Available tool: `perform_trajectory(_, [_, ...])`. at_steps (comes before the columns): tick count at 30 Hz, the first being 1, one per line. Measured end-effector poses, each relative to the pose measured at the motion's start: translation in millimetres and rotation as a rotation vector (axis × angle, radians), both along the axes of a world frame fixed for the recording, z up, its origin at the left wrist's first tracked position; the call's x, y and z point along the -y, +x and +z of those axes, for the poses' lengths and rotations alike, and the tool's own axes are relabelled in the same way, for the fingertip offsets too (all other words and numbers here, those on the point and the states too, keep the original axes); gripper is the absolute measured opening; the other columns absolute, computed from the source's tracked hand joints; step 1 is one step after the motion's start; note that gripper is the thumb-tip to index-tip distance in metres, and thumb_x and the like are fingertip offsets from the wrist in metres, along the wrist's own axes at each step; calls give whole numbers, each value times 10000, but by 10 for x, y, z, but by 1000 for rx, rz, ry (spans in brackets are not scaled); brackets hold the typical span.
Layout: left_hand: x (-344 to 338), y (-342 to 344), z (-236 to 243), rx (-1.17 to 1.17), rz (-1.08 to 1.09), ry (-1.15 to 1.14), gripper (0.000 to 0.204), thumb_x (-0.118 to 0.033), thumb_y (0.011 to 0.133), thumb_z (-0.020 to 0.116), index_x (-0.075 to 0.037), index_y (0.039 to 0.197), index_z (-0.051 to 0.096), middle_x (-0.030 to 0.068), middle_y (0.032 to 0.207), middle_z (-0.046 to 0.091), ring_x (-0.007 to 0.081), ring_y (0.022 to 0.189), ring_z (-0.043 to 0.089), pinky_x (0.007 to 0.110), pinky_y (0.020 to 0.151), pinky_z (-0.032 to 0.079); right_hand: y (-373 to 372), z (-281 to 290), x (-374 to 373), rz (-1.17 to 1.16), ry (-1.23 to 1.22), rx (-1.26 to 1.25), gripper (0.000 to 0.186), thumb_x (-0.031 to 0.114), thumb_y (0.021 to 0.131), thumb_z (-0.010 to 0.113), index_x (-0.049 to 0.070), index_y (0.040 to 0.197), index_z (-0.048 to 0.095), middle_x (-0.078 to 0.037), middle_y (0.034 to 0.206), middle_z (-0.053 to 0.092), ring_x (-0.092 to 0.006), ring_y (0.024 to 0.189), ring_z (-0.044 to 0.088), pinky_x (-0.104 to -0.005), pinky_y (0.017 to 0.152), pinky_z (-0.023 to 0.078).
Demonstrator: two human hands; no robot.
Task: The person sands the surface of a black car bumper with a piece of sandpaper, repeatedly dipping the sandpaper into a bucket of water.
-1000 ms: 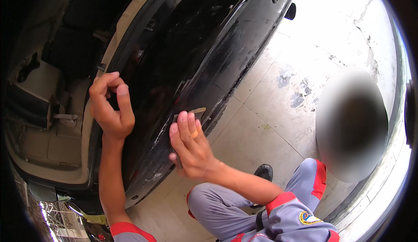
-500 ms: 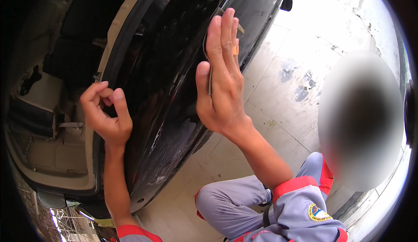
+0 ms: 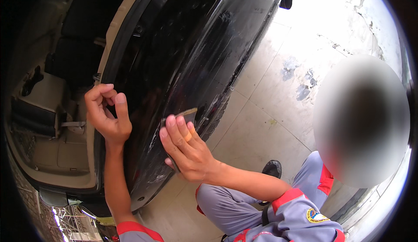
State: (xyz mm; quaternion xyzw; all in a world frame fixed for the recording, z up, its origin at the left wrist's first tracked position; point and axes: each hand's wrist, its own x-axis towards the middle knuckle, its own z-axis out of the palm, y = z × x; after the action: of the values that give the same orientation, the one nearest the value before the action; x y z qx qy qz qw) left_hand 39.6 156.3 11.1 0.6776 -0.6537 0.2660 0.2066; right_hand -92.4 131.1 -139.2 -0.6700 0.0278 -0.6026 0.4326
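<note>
My left hand (image 3: 111, 109) is loosely curled above the edge of a dark car's rear opening (image 3: 102, 68), with nothing visible in its fingers and its forearm along the black bumper (image 3: 178, 37). My right hand (image 3: 185, 146), an orange band on one finger, presses fingers together over a thin dark pad (image 3: 191, 114) with a tan edge, against the bumper's scuffed, streaked side. Part of the pad is hidden under that hand.
The beige-trimmed interior (image 3: 39, 111) is at left. Pale, cracked floor tiles (image 3: 265, 111) lie right of the bumper. A person's blurred head (image 3: 361, 120) is at right; grey trousers with red patches (image 3: 222, 203) and a dark shoe (image 3: 272, 168) show below.
My right hand slid up along the bumper half a second ago and is now back lower, near its earlier spot, with the pad. My left hand sits slightly lower and further left than at first.
</note>
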Motion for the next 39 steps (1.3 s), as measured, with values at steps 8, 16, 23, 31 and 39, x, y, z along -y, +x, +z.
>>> perform_trajectory(8, [-18, 27, -41, -44, -11, 12, 224, -40, 863, 611, -5, 1063, 517, 16, 754, 491, 84, 658, 424, 228, 605, 344, 133, 46, 562, -132, 231, 17, 667, 32, 807, 556, -119, 1409, 314, -328, 1498, 251, -496, 1402, 223, -549, 1113, 231])
perform_trajectory(16, [-27, 73, -46, -25, -9, 20, 225, -43, 877, 594, 0, 1081, 507, 13, 763, 492, 84, 674, 424, 230, 617, 343, 241, 1, 1031, -249, 178, 5, 636, 79, 867, 512, -96, 1436, 287, -323, 1508, 228, -466, 1422, 189, -521, 1138, 192])
perform_trajectory(23, [10, 9, 46, 21, -10, 34, 226, -45, 911, 547, 12, 1122, 487, 28, 811, 484, 91, 715, 436, 225, 671, 370, 116, -270, 264, -77, -34, 58, 633, 156, 788, 559, -77, 1362, 428, -308, 1454, 350, -402, 1375, 338, -494, 1108, 271])
perform_trajectory(31, [51, -45, -12, -21, 36, 12, 243, -83, 911, 551, 20, 1116, 470, 39, 795, 489, 93, 708, 437, 236, 653, 362, 83, -349, -182, -95, -49, 39, 585, 193, 810, 557, -61, 1331, 484, -251, 1466, 381, -368, 1343, 391, -449, 1083, 321])
perform_trajectory(39, [33, 20, -26, 17, 43, -7, 237, -89, 913, 545, 7, 1116, 470, 32, 792, 489, 86, 687, 421, 223, 626, 352, 195, -150, 915, -303, 275, 9, 551, 131, 834, 542, -70, 1339, 455, -259, 1402, 444, -370, 1347, 390, -472, 1095, 301])
